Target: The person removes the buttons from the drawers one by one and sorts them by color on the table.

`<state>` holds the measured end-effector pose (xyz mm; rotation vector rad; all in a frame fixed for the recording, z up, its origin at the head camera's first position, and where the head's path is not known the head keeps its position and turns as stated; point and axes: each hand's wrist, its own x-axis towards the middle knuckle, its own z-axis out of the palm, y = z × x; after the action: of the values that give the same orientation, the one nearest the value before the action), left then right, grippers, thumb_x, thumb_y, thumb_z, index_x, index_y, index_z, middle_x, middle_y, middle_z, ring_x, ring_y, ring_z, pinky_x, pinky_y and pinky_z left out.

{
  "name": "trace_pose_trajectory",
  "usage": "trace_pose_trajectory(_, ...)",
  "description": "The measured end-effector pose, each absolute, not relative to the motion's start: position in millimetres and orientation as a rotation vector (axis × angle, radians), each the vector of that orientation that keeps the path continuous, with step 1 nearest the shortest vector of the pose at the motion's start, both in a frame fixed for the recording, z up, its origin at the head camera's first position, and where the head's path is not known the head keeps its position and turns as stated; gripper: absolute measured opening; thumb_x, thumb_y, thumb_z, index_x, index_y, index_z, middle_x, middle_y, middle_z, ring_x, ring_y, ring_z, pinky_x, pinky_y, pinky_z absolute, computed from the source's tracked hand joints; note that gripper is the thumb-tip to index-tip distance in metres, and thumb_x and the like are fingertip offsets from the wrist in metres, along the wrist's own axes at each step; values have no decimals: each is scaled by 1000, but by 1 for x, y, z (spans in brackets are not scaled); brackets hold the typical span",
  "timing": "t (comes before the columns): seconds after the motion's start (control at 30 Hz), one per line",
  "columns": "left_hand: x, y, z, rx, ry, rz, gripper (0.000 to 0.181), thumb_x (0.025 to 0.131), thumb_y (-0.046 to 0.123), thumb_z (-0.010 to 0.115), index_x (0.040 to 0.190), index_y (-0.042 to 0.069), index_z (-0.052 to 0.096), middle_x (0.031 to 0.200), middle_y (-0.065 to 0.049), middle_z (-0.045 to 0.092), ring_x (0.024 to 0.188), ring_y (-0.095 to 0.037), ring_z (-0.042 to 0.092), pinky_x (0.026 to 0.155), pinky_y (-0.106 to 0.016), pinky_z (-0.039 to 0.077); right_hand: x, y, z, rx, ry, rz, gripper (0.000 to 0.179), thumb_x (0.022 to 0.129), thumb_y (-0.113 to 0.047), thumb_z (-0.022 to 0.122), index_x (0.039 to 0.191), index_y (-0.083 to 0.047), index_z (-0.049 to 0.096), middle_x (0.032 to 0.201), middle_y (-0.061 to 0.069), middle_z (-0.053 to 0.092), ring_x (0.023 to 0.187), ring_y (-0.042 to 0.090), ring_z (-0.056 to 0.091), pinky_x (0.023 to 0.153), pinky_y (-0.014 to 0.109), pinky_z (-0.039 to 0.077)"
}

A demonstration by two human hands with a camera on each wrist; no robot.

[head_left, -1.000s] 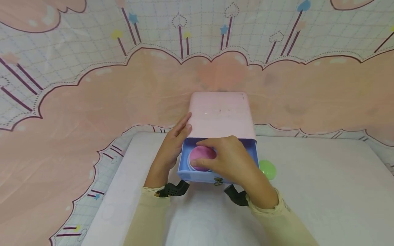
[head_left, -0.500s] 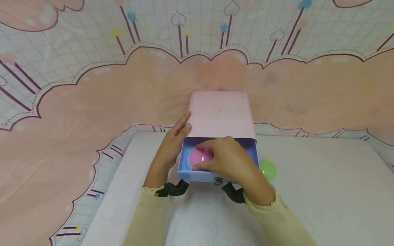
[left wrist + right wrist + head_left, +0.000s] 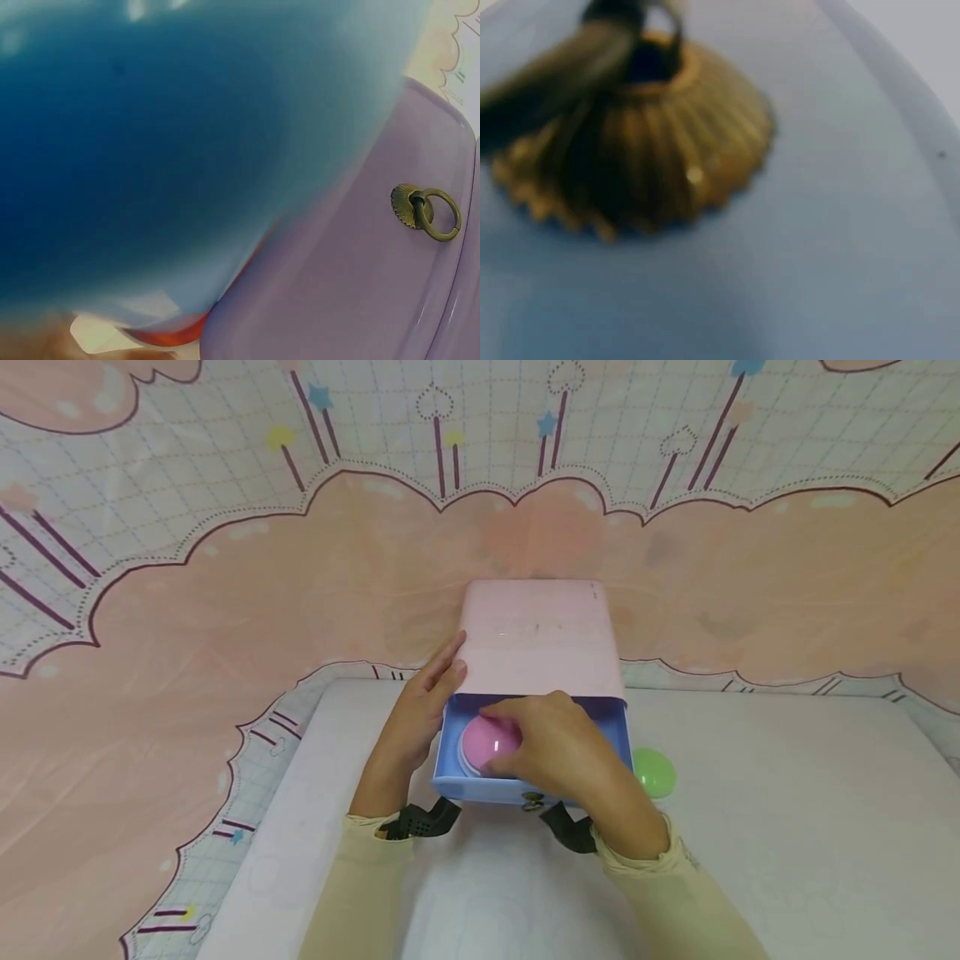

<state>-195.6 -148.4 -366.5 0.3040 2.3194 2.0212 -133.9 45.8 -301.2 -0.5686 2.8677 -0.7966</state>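
In the head view a small pink cabinet (image 3: 538,639) stands on the table with its blue drawer (image 3: 487,789) pulled out. A round ball with a pink top (image 3: 486,745) and pale lower part sits at the drawer's left side. My right hand (image 3: 566,752) reaches in from the right and grips this ball between thumb and fingers; its far side is hidden. Flat against the cabinet's left side, my left hand (image 3: 416,714) rests with extended fingers. A brass ring pull (image 3: 532,802) is on the drawer front, blurred and large in the right wrist view.
Just right of the drawer, a green round ball (image 3: 655,772) lies on the white table (image 3: 787,827). A patterned cloth (image 3: 360,585) hangs behind. In the left wrist view, a lilac front (image 3: 322,277) bears another brass ring pull (image 3: 435,214).
My right thumb and fingers have shifted slightly on the pink-topped ball, and a bright reflection now shows on it. The left hand and the cabinet look unmoved.
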Motion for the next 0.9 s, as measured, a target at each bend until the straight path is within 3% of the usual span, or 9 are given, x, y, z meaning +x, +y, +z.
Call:
trace_pose_trajectory(0.47, -194, -148, -364, 290, 2334, 2012, 51, 106, 41, 52, 156, 40, 40, 168, 15, 26, 157, -20, 24, 126, -54, 20, -133, 44, -301, -559, 2887, -790, 62, 74, -33, 93, 131, -22, 71, 115, -2, 76, 95, 20, 64, 87, 40, 54)
trace_pose_trajectory(0.9, -194, -148, -365, 303, 2321, 2021, 51, 106, 41, 52, 156, 40, 40, 169, 14, 24, 157, -22, 24, 125, -57, 21, -131, 51, -300, -524, 2932, -764, 59, 76, -49, 86, 130, -30, 71, 101, -7, 74, 88, 20, 60, 73, 34, 48)
